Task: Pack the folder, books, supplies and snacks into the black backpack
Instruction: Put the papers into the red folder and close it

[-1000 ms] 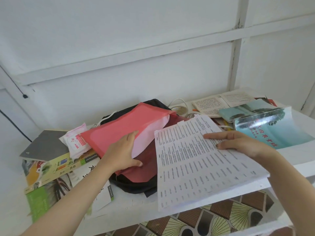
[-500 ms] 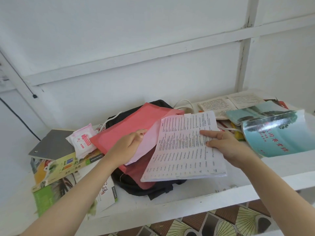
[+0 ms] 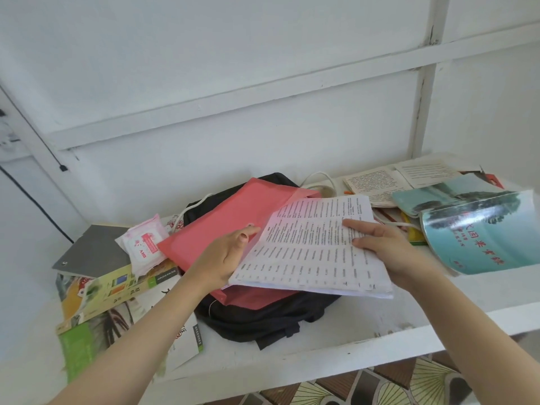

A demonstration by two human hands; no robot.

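Left hand comes in from the lower left and pinches the open edge of the red folder, thumb on top. Right hand grips the printed sheets at their right side, index finger flat. The sheets' left edge sits under the folder flap. The folder lies on the black backpack, mid-worktop.

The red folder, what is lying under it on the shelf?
The black backpack lies under the red folder; its near edge shows. The folder and the printed sheets cover its top, so its opening cannot be seen.
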